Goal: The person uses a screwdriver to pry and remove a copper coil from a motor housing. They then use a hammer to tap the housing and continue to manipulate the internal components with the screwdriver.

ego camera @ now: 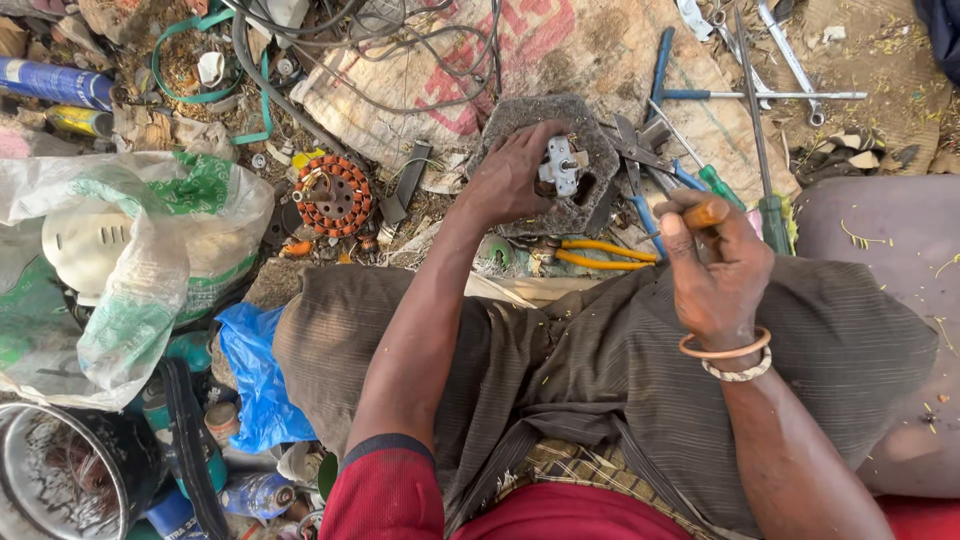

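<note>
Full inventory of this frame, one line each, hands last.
Small white switch part: one, on grey hexagonal paving block, centre.
Copper-wound motor stator: one, orange, left of block.
Yellow-handled pliers: one, below block.
Green-handled screwdrivers: two, right.
Blue-handled tool: one, on printed sack.
Clear plastic bag: one, left.
Blue plastic sheet: one, lower left.
Left hand: on white part.
Right hand: grips orange-handled tool.

Pliers [600,255] and screwdrivers [735,195] crowd the stone block [520,125], leaving open ground only above the person's lap [560,340].
</note>
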